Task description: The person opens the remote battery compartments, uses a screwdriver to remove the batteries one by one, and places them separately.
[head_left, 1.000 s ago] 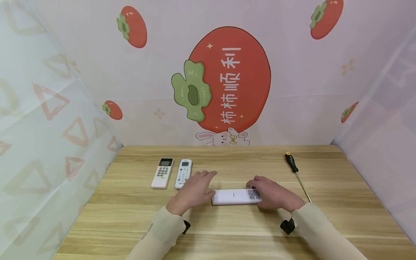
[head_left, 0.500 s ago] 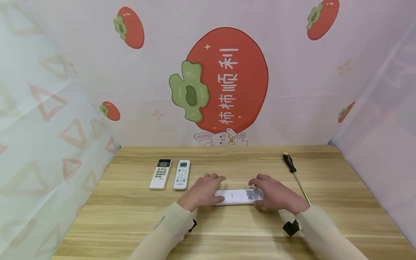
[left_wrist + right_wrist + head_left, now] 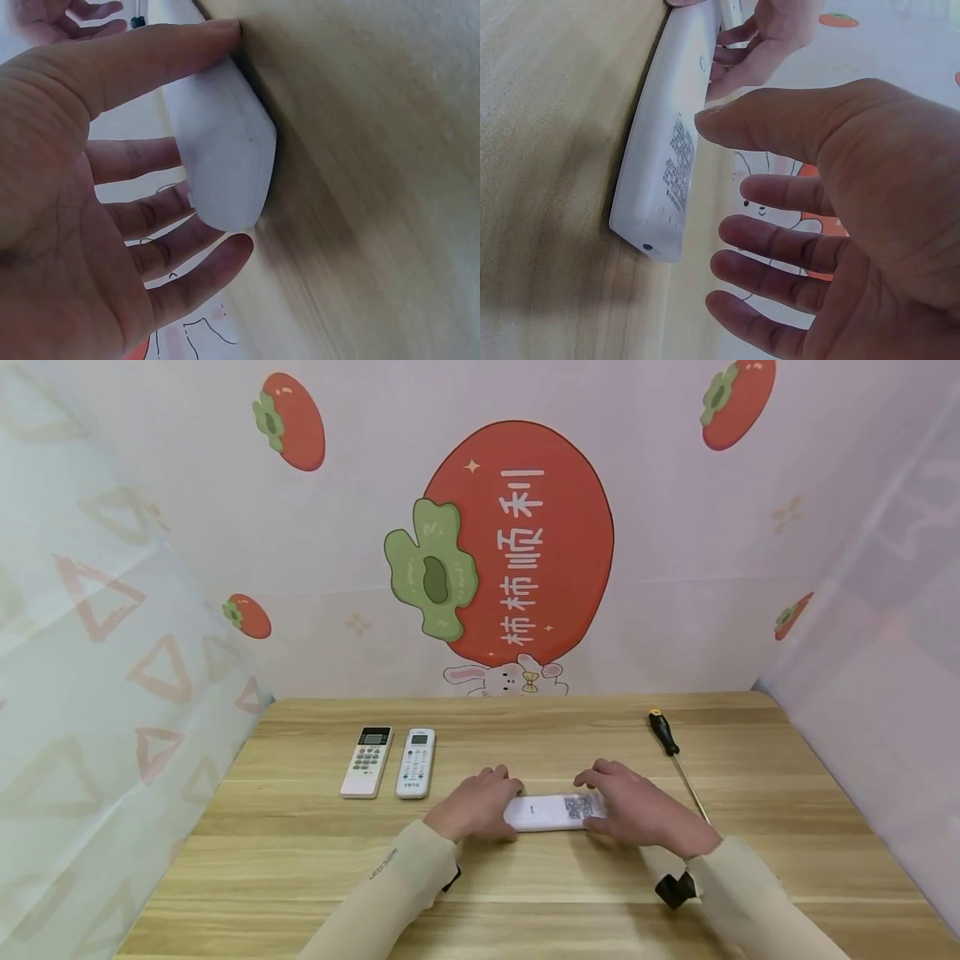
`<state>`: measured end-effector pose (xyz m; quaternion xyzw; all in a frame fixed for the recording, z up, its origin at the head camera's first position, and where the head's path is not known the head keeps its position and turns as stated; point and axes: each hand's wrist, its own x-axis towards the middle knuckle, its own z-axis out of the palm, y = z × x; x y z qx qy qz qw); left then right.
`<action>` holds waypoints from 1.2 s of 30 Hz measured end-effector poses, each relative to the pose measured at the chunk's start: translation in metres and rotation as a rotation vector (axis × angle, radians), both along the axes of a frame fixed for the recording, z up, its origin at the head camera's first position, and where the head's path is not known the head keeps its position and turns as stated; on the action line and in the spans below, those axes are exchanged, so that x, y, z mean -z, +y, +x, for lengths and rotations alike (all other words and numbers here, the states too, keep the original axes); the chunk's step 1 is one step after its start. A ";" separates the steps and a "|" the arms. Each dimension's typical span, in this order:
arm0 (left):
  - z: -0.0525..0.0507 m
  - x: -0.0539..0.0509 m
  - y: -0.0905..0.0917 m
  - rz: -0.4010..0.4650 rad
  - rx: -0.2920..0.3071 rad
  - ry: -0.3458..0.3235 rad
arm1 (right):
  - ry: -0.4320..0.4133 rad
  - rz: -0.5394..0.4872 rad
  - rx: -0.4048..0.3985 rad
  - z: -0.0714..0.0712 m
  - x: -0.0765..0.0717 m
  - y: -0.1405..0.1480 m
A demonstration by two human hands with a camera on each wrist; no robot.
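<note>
A white slim object with a printed code near its right end lies crosswise on the wooden table. My left hand grips its left end; in the left wrist view the thumb lies along one long side of the white object and the fingers bend round the other. Over the right end hovers my right hand. From the right wrist, the hand appears with fingers spread and relaxed, the thumb close to the coded face of the object and the other fingers apart from it.
Two remotes with buttons, one wider and one narrower, lie side by side left of the hands. A black-handled screwdriver lies to the right, its shaft reaching towards my right forearm. A printed cloth wall stands behind the table.
My left hand has moved right, from beside the object's left end to a grip round it. My right hand stays near the right end, its fingers slightly more lifted off.
</note>
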<state>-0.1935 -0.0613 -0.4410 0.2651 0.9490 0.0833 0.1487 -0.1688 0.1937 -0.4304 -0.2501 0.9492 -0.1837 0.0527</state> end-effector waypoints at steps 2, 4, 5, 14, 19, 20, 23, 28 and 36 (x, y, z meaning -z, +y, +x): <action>0.000 -0.001 0.001 -0.002 0.003 -0.001 | 0.004 -0.003 -0.001 0.001 -0.001 0.000; 0.000 -0.001 0.002 0.000 0.005 0.001 | 0.007 -0.004 0.001 0.001 -0.002 0.000; 0.000 -0.001 0.002 -0.002 0.006 0.003 | 0.008 -0.004 0.001 0.001 -0.002 0.000; 0.000 -0.003 0.001 -0.010 -0.038 0.034 | 0.045 -0.006 -0.023 0.002 -0.005 0.001; -0.002 -0.003 0.001 0.036 -0.129 0.029 | 0.064 -0.033 -0.054 0.004 -0.007 0.002; -0.003 -0.003 0.001 0.052 -0.152 0.026 | 0.065 -0.034 -0.058 0.004 -0.008 0.002; -0.003 -0.002 0.002 0.090 -0.219 0.013 | 0.063 -0.032 -0.065 0.004 -0.008 0.003; -0.001 -0.002 0.006 0.132 -0.308 0.000 | 0.054 -0.038 -0.074 0.004 -0.007 0.002; 0.006 -0.004 0.014 0.141 -0.376 -0.003 | 0.047 -0.039 -0.093 0.004 -0.006 0.002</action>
